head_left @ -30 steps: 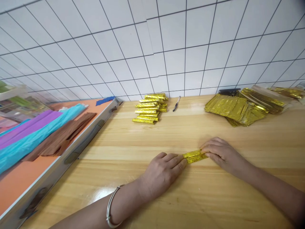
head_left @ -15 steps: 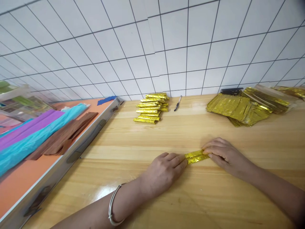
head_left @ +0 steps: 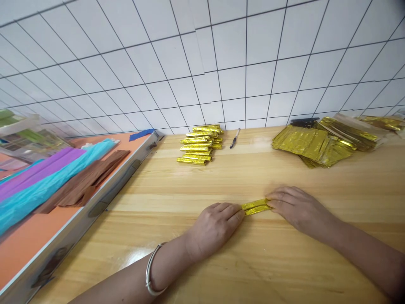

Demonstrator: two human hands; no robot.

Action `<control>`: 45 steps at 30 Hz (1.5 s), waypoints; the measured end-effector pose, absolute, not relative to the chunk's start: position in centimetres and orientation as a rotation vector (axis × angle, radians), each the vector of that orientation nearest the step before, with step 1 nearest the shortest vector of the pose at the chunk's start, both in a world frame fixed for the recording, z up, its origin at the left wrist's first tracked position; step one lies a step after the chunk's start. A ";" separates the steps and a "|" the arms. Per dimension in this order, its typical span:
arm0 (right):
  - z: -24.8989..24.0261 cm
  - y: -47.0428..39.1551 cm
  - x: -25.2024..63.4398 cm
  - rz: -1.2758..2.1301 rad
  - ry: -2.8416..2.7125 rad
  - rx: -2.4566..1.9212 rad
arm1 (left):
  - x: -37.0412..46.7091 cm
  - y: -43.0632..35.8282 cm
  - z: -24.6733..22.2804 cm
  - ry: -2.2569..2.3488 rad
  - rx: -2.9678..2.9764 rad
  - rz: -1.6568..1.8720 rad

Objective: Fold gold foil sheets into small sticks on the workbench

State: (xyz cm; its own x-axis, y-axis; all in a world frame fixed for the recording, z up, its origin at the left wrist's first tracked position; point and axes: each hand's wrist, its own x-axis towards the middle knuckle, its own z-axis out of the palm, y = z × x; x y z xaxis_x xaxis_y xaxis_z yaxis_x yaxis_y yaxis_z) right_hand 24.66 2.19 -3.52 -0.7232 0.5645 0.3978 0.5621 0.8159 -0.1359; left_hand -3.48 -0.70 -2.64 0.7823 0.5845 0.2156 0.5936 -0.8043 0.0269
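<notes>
Between my hands a strip of gold foil paper [head_left: 255, 207], folded lengthwise with a crease along its middle, lies on the wooden table [head_left: 164, 185]. Its left end is under the closed fingers of my left hand [head_left: 215, 228], which wears a silver bangle [head_left: 149, 270] at the wrist. My right hand [head_left: 294, 209] pinches the other end, fingers together. Both ends of the strip are hidden by the fingers. Beyond my hands sits a stack of folded gold foil strips [head_left: 199, 145].
A pen [head_left: 235, 138] lies near the tiled wall [head_left: 228, 50]. Flat gold foil sheets [head_left: 310, 143] are piled at the back right beside a black object [head_left: 304, 122]. At left, an orange board [head_left: 34, 249] with a raised edge carries purple, turquoise and brown crepe paper [head_left: 79, 179].
Both hands and the foil strip have shifted very slightly left in the picture. The right thumb has tucked in closer to its fingers, and the strip stays held at both ends.
</notes>
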 end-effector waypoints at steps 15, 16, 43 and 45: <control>-2.8 1.4 24.5 -0.081 -2.708 -0.925 | -3.4 -0.7 -2.0 -1.019 -2.917 -0.363; -2.8 1.4 24.5 -0.081 -2.721 -0.927 | -3.4 -0.7 -2.1 -1.040 -2.918 -0.387; -2.6 -0.1 21.7 0.002 -2.712 -1.036 | -2.9 -0.5 -2.2 -1.062 -2.960 -0.330; -2.6 0.0 21.7 0.041 -2.703 -1.029 | -2.9 -0.5 -2.2 -1.083 -2.972 -0.343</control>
State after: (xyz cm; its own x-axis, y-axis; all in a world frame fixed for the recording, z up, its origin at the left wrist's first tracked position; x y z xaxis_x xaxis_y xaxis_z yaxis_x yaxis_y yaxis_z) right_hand 21.71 -0.02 -2.59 -0.7199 0.6581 0.2205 0.6511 0.7504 -0.1141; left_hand -2.85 -0.52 -2.20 0.7453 0.6397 0.1877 0.6310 -0.7678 0.1112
